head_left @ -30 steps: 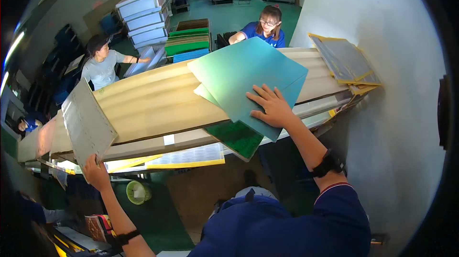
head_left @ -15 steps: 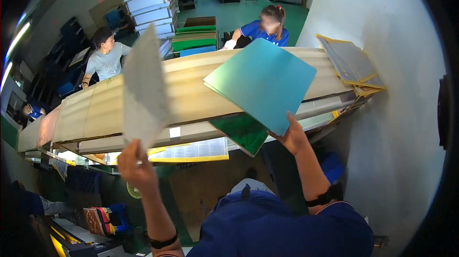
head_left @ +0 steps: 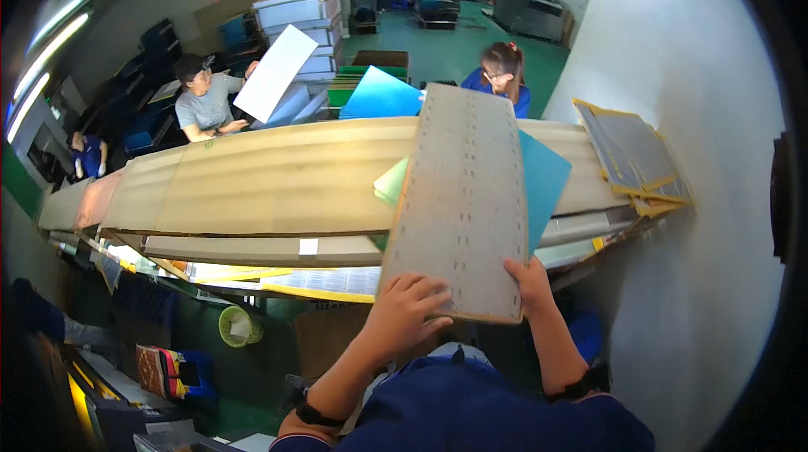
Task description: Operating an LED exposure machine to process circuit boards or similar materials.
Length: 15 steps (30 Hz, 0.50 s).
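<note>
A long grey board (head_left: 467, 216) with rows of small dark marks slants up across the workbench, its near end toward me. My left hand (head_left: 411, 305) lies on the board's lower left part, fingers stretched out and a little apart. At the lower right edge, my right hand (head_left: 530, 284) grips the board, thumb on top; its other fingers are hidden beneath. Behind the board a teal sheet (head_left: 545, 178) sticks out on the right. A pale green corner (head_left: 392, 183) shows on its left side; whether it belongs to the same stack I cannot tell.
The long tan workbench (head_left: 278, 187) crosses in front of me. Yellow-edged mesh panels (head_left: 635, 149) lie at its right end, by the white wall (head_left: 707, 199). Across it, one person holds a white sheet (head_left: 276, 73); a blue sheet (head_left: 380, 94) stands near another. A yellow-green bin (head_left: 240, 326) is below.
The grey board has swung from the left over the teal sheet, covering much of it. My left hand moved right and now lies on the board. Across the bench, white and blue sheets are raised.
</note>
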Motion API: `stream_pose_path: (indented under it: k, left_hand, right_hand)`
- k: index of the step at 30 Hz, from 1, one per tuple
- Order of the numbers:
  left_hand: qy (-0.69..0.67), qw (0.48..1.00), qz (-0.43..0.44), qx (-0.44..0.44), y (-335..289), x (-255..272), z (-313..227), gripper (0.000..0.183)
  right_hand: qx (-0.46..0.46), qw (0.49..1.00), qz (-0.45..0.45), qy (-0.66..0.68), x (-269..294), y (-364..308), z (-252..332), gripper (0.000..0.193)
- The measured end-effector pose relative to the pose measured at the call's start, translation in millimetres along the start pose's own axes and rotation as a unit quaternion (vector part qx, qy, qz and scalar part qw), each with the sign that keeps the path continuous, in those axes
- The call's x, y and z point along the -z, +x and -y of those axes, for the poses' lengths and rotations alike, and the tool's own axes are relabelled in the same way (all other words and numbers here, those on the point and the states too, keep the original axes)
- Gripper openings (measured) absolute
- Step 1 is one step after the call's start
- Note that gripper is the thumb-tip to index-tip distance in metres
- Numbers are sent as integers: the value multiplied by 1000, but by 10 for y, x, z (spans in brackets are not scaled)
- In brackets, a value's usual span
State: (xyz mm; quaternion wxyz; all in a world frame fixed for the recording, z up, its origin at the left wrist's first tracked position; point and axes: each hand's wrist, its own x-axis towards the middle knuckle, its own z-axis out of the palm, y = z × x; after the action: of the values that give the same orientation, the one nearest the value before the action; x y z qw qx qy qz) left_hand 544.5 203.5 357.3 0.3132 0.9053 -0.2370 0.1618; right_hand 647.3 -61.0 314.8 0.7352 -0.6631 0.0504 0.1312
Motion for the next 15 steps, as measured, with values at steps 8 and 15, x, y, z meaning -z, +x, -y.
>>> stream_pose_path:
  k: [8, 15]
  left_hand:
    - [-592, 638, -215, 444, 13, -163, 672, 31]
    - [-605, 573, -261, 488, 16, -669, 124, 35]
  right_hand:
    - [-26, 980, 194, 22, 1444, 283, 40, 55]
    - [-38, 927, 367, -66, 1407, 1036, 192, 58]
